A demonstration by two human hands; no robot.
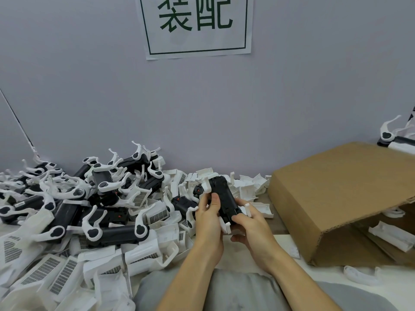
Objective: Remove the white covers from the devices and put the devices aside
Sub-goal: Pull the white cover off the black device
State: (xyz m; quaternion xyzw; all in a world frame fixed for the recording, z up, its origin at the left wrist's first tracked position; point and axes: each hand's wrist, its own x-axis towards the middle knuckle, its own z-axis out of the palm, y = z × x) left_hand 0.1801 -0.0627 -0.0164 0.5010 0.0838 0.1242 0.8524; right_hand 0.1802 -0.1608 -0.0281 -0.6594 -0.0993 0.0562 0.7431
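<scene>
Sign [196, 25] w/ green "装配"

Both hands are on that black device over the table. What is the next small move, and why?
Probably work the remaining white plastic cover piece off the lower end of the black oblong device. The left hand grips the device's left side with its thumb on top, and the right hand holds the lower right end, so the device is braced. White parts still cling to it, so it seems not ready to set aside.
</scene>
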